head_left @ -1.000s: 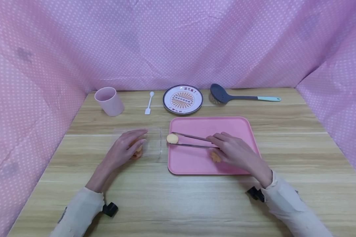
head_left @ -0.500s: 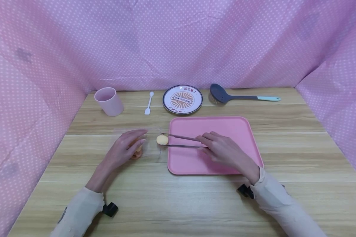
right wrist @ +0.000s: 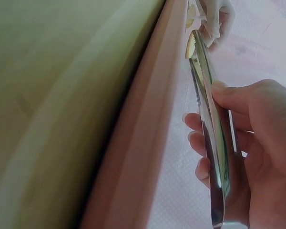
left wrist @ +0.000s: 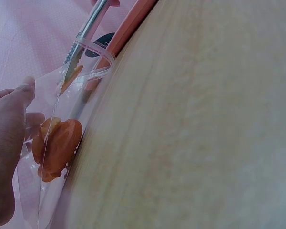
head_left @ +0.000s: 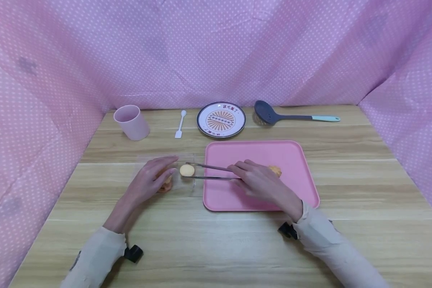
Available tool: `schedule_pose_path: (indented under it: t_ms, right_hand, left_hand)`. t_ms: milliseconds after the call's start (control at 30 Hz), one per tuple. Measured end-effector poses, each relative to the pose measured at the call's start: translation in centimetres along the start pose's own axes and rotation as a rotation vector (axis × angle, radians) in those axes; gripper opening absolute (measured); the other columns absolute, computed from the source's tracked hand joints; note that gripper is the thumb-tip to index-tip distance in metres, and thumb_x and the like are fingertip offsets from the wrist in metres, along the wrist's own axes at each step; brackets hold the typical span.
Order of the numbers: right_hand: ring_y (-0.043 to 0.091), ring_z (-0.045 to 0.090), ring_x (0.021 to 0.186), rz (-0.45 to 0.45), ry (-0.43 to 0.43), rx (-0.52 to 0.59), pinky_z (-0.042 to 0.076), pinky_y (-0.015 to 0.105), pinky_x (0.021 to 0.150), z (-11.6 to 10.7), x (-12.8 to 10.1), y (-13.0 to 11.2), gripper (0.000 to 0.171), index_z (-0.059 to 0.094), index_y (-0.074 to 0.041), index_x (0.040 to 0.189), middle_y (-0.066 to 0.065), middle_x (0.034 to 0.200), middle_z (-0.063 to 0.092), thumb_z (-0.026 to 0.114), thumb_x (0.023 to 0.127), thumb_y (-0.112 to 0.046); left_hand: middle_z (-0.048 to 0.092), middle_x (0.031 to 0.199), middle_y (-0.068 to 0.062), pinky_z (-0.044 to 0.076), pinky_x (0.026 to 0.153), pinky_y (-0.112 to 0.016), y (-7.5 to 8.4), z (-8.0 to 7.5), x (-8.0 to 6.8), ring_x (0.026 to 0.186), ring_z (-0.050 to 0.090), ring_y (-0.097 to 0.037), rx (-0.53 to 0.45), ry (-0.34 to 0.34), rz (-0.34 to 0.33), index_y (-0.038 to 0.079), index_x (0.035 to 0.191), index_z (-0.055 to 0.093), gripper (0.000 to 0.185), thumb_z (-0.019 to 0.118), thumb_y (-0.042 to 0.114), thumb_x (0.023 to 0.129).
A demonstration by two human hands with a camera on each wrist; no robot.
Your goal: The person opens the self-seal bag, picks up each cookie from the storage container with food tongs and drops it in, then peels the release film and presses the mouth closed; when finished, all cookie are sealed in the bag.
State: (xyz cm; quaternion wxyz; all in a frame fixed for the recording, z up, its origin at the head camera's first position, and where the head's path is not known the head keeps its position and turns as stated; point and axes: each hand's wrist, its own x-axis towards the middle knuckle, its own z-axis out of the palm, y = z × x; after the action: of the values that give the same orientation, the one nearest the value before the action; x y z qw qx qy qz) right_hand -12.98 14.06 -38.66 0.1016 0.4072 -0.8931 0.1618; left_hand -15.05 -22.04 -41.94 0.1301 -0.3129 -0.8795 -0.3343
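My left hand point(head_left: 149, 178) holds the upper film of a clear plastic bag point(left wrist: 26, 191) lying left of the tray. Several brown cookies point(left wrist: 64, 143) sit inside it, partly hidden by that hand in the head view. With my right hand point(head_left: 263, 182) I grip metal tongs point(head_left: 216, 178), thumb on one arm and fingers on the other. Between the tong tips is a round pale cookie point(head_left: 187, 170), just within the bag's mouth. Beneath the right hand lies the pink tray point(head_left: 230, 200), and another cookie point(head_left: 275, 171) on it shows behind the knuckles.
Along the back of the table stand a pink cup point(head_left: 135, 126), a small white spatula-like spoon point(head_left: 180, 125), a patterned plate point(head_left: 221, 120) and a dark skimmer point(head_left: 268, 113) with a mint handle end. Pink dotted cloth point(head_left: 216, 52) surrounds the table.
My right hand has moved left with the tongs, carrying the round cookie from the tray's left edge into the bag's mouth. The left hand has stayed in place.
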Motion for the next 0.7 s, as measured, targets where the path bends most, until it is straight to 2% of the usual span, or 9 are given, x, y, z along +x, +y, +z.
schedule_pose_path:
  t_ms: [233, 700]
  right_hand:
    - [0.024, 0.066, 0.092, 0.009, -0.006, -0.010, 0.060, 0.038, 0.072, 0.6, 0.9, -0.8, 0.031, 0.069, -0.005, 0.126, 0.006, 0.107, 0.070, 0.074, 0.099, -0.018]
    - [0.023, 0.064, 0.090, 0.031, -0.002, 0.017, 0.059, 0.037, 0.073, 1.4, 2.3, -2.1, 0.028, 0.069, -0.005, 0.125, 0.006, 0.105, 0.069, 0.071, 0.101, -0.018]
  left_hand:
    - [0.065, 0.138, -0.013, 0.044, 0.109, -0.055, 0.1, -0.1, 0.1, 0.129, 0.058, -0.035, -0.007, -0.010, -0.012, 0.002, 0.135, 0.067, 0.038, 0.070, 0.002, 0.098]
    - [0.065, 0.138, -0.013, 0.045, 0.109, -0.056, 0.1, -0.1, 0.1, 0.130, 0.058, -0.035, -0.004, -0.016, -0.043, 0.005, 0.138, 0.066, 0.039, 0.070, 0.005, 0.099]
